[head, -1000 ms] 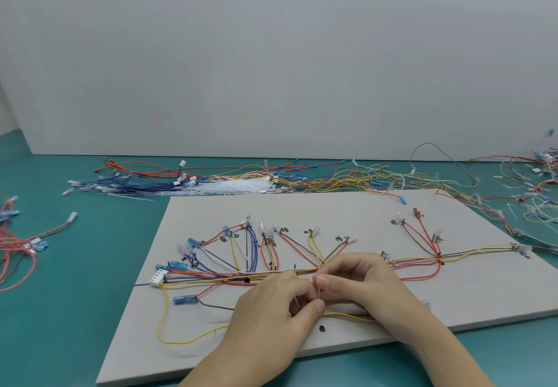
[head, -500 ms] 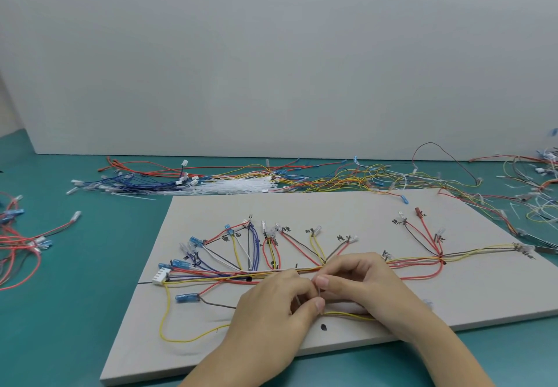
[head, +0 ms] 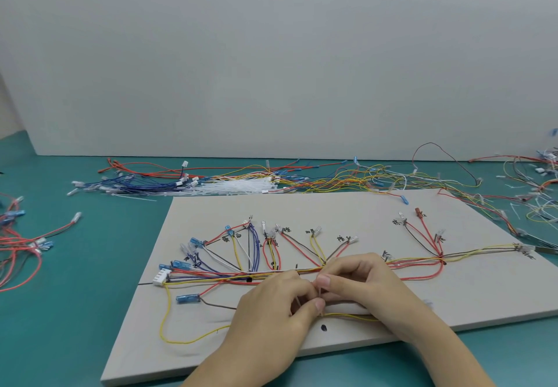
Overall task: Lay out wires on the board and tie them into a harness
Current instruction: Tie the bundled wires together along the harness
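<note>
Sat on a teal table [head: 69, 311]: a pale grey board [head: 377, 214], tilted slightly in view, marked with small handwritten labels; spread across it, the wire harness [head: 241, 272], a main trunk of red, yellow, blue and brown wires running left to right, with branches fanning upward to small terminals; ended at the left in a white connector [head: 160, 278], with blue sleeved terminals [head: 187, 298] just beside and below it; looped toward the board's near edge, a yellow wire [head: 169, 323].

Met over the middle of the trunk, both hands; curled, the left hand [head: 271, 314], thumb and forefinger pinched shut on a thin pale cable tie [head: 319, 291] standing nearly upright; touched it from the other side, the right hand [head: 362, 287], fingertips likewise closed on the same tie; lay under the right palm, yellow strands.

Heaped beyond the board's far edge: loose wires [head: 347, 175] and a bundle of white cable ties [head: 235, 189]; lay well apart at far left, red wires [head: 18, 244].
</note>
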A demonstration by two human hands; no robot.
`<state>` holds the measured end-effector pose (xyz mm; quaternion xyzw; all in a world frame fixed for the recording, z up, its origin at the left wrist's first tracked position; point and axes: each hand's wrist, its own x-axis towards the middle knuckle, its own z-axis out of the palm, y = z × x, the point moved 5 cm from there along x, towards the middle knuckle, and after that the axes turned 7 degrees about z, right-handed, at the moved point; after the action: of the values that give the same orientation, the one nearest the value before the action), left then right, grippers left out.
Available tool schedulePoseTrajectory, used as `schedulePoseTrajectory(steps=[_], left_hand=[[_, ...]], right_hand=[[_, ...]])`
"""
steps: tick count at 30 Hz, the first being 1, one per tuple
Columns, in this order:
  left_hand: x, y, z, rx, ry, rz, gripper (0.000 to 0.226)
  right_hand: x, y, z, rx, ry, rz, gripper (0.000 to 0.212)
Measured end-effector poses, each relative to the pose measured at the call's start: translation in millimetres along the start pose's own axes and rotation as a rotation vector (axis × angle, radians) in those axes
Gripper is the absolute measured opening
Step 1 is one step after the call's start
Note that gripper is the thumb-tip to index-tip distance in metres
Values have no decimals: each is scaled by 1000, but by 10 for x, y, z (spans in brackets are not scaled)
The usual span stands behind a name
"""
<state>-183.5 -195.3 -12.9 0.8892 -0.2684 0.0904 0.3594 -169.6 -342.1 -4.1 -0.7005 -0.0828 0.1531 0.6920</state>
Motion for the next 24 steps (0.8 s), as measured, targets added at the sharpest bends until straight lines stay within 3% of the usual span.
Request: schedulePoseTrajectory(steps=[24], left_hand=[[-13,20,-7,-25,4,31,17]], right_hand=[[12,10,-7,-22,-74,17,5]])
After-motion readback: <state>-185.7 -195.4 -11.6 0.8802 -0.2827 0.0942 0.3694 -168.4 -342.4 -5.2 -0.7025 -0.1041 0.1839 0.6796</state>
